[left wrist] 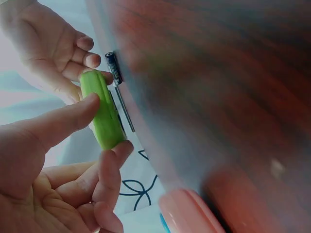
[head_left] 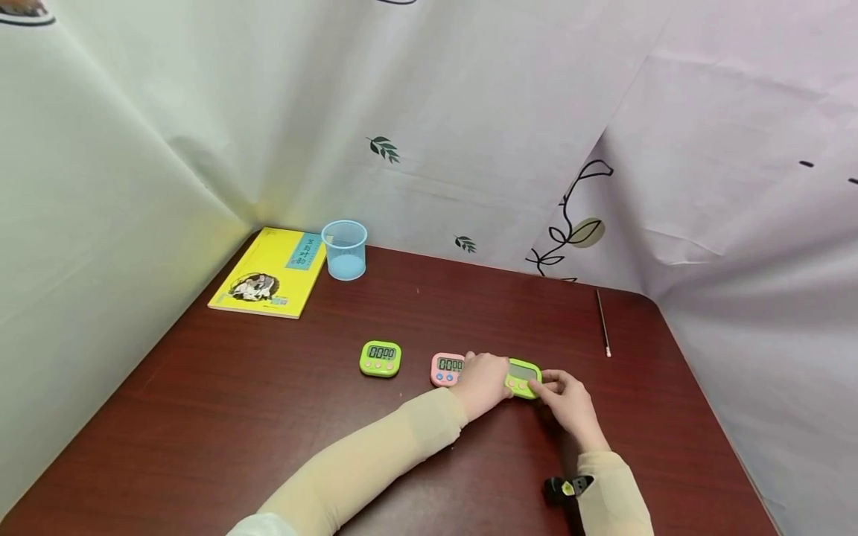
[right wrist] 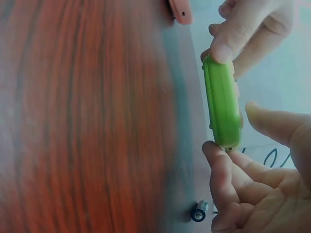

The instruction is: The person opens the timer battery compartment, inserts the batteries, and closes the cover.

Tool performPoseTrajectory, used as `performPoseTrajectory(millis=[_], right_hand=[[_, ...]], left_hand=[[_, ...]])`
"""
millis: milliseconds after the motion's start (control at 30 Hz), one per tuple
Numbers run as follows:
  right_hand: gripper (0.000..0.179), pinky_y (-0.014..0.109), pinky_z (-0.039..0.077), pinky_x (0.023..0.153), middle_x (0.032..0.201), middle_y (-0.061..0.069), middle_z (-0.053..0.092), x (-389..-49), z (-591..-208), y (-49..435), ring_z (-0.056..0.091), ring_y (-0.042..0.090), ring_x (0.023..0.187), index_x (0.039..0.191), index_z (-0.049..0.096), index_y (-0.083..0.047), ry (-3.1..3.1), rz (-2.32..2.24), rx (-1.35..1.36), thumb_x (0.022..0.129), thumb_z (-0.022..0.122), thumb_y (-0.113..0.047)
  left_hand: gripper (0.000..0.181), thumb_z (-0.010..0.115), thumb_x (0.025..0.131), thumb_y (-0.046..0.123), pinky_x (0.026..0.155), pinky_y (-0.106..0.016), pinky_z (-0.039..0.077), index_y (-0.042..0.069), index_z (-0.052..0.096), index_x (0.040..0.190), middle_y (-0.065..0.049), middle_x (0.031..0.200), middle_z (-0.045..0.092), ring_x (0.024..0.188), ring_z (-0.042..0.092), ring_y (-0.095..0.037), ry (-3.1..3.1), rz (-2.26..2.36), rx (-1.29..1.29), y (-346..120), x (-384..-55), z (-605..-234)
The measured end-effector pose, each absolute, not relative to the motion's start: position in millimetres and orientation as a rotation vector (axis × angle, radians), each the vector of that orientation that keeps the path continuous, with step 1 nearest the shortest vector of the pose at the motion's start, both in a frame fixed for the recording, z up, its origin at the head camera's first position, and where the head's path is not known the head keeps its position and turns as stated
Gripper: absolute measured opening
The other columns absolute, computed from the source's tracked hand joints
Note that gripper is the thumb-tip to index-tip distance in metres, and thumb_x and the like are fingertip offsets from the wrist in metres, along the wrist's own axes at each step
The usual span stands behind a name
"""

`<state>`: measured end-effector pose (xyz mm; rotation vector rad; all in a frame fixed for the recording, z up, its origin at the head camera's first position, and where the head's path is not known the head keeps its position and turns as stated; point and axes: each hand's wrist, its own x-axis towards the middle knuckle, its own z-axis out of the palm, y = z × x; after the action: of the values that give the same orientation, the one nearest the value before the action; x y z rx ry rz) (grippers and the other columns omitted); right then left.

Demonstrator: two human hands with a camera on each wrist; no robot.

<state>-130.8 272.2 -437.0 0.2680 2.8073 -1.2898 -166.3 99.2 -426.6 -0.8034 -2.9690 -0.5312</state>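
Note:
A green digital timer with a blank screen is between both hands, tipped up close over the table. My left hand pinches its left edge, thumb on one side and fingertips on the other. At the opposite end is my right hand, its fingertips against the timer's edge and its thumb beside the button face. A pink timer showing 00:00 lies partly hidden behind the left hand. Near the right fingers stands or lies a dark battery, also visible in the left wrist view.
Another green timer lies to the left on the brown table. At the back left are a yellow book and a clear blue cup. A thin stick lies at the right. White curtains enclose the table's back and sides.

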Motion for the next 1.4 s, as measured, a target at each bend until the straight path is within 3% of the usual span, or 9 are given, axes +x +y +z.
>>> performPoseTrajectory(millis=[333,533,633,800,1033,1200,1400], right_hand=[[0.049,0.023,0.042,0.058,0.075,-0.008,0.065,-128,-435,264,0.058,0.007,0.065,0.129,0.051,0.006,2.416,-1.782,0.362,0.089,0.066,-0.019],[0.035,0.025,0.047,0.061,0.080,0.002,0.068,-128,-432,251,0.062,0.010,0.070,0.121,0.058,0.007,2.428,-1.818,0.312,0.089,0.063,-0.008],[0.035,0.027,0.048,0.064,0.089,0.009,0.068,-128,-434,245,0.063,0.013,0.074,0.120,0.060,0.004,2.559,-1.663,0.243,0.090,0.064,-0.015],[0.041,0.027,0.047,0.065,0.093,0.008,0.067,-125,-440,236,0.060,0.014,0.077,0.119,0.063,-0.002,2.791,-1.325,0.051,0.085,0.072,-0.024],[0.067,0.036,0.046,0.077,0.098,0.008,0.063,-119,-445,221,0.058,0.020,0.089,0.120,0.061,0.000,2.950,-0.972,-0.138,0.072,0.081,-0.041],[0.086,0.044,0.043,0.081,0.106,0.014,0.057,-113,-443,212,0.052,0.030,0.093,0.124,0.057,0.000,2.998,-0.812,-0.214,0.060,0.085,-0.048],[0.073,0.040,0.042,0.075,0.095,0.010,0.055,-111,-445,210,0.050,0.027,0.085,0.115,0.060,0.002,3.002,-0.795,-0.192,0.060,0.086,-0.038]], left_hand=[[0.041,0.077,0.079,0.031,0.067,-0.030,0.036,0.013,0.064,0.114,0.003,0.091,0.069,0.081,0.062,-0.017,-2.880,-0.605,-0.786,75,-156,-419],[0.050,0.076,0.079,0.034,0.072,-0.035,0.042,0.013,0.063,0.122,0.007,0.087,0.069,0.087,0.063,-0.017,-2.877,-0.643,-0.781,63,-150,-413],[0.052,0.079,0.075,0.035,0.070,-0.035,0.039,0.014,0.064,0.120,0.007,0.089,0.069,0.088,0.063,-0.016,-2.904,-0.589,-0.766,58,-151,-415],[0.051,0.081,0.072,0.034,0.070,-0.033,0.040,0.012,0.067,0.116,0.002,0.101,0.071,0.094,0.064,-0.017,-2.952,-0.485,-0.824,56,-152,-421],[0.032,0.082,0.068,0.037,0.064,-0.033,0.038,0.016,0.070,0.088,0.006,0.075,0.065,0.084,0.060,-0.015,-2.946,-0.428,-0.841,53,-152,-426],[0.035,0.082,0.064,0.043,0.064,-0.035,0.035,0.021,0.071,0.089,0.009,0.076,0.066,0.082,0.058,-0.013,-2.918,-0.322,-0.861,54,-154,-428],[0.034,0.082,0.062,0.048,0.065,-0.037,0.035,0.025,0.071,0.085,0.011,0.074,0.066,0.078,0.057,-0.011,-2.882,-0.243,-0.844,56,-152,-430]])
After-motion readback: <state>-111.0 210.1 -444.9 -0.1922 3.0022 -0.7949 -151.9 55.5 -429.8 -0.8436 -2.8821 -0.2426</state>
